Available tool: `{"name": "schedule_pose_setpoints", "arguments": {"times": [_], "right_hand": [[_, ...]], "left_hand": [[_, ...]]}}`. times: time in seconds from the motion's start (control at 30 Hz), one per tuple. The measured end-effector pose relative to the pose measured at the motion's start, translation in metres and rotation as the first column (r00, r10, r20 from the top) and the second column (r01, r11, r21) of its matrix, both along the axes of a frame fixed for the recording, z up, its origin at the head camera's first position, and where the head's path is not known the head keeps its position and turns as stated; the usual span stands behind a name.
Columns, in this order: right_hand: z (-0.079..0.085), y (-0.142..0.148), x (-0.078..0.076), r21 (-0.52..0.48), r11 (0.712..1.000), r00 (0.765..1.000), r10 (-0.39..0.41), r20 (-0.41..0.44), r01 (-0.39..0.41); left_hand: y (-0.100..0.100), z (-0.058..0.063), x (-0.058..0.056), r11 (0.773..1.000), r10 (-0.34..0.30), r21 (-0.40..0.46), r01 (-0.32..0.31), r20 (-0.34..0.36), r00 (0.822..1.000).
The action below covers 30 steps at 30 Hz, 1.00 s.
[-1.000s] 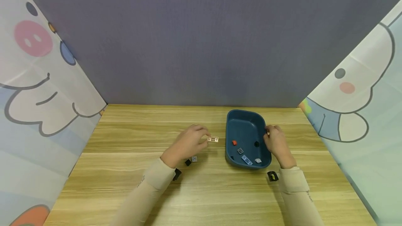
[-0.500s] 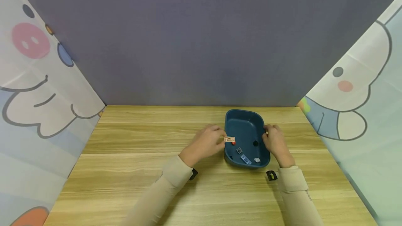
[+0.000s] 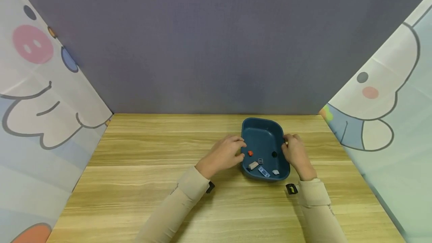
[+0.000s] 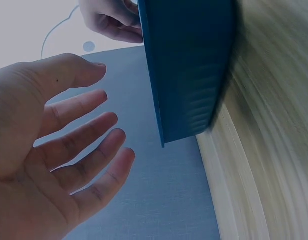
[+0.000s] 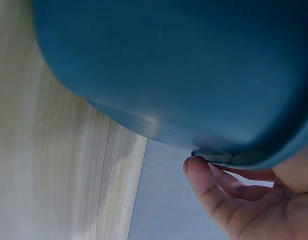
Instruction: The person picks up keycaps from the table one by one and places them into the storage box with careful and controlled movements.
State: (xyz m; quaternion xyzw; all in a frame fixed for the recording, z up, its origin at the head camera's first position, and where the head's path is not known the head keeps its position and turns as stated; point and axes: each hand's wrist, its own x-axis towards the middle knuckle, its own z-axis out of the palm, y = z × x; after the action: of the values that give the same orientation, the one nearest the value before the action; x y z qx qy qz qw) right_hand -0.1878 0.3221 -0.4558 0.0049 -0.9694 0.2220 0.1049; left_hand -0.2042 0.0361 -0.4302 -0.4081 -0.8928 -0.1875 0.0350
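My left hand is at the left rim of a blue plastic bin. In the left wrist view, its fingers are spread and slightly bent, holding nothing, apart from the bin wall. My right hand grips the bin's right rim, thumb on one side, as the right wrist view shows. Inside the bin lie a beige tile, a blue printed tile, a grey square tile, an orange-red piece, a white piece and a black piece.
The bin stands on a wood-grain table near its back edge. A grey panel rises behind, with cartoon-printed sheets at both sides. Black wrist gear shows beside the right sleeve.
My left hand has moved right to the bin with the printed beige tile and let it drop inside. The grey square tile has shifted slightly. My right hand has stayed on the rim.
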Motion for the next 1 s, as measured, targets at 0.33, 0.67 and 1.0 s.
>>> {"name": "schedule_pose_setpoints", "arguments": {"times": [0.33,0.67,1.0], "right_hand": [[-0.001,-0.001,-0.001,0.000,1.000,1.000,-0.003,0.002,0.003],[0.000,-0.001,-0.001,0.003,1.000,1.000,0.000,-0.010,0.000],[0.000,-0.002,-0.002,0.005,1.000,1.000,-0.008,0.004,0.008]], "left_hand": [[-0.009,0.002,0.000,1.000,0.008,0.015,-0.008,0.006,1.000],[-0.037,0.014,0.009,0.999,0.016,0.034,-0.016,0.006,1.000],[-0.075,0.016,0.020,0.998,0.055,0.041,-0.055,0.006,0.998]]}}
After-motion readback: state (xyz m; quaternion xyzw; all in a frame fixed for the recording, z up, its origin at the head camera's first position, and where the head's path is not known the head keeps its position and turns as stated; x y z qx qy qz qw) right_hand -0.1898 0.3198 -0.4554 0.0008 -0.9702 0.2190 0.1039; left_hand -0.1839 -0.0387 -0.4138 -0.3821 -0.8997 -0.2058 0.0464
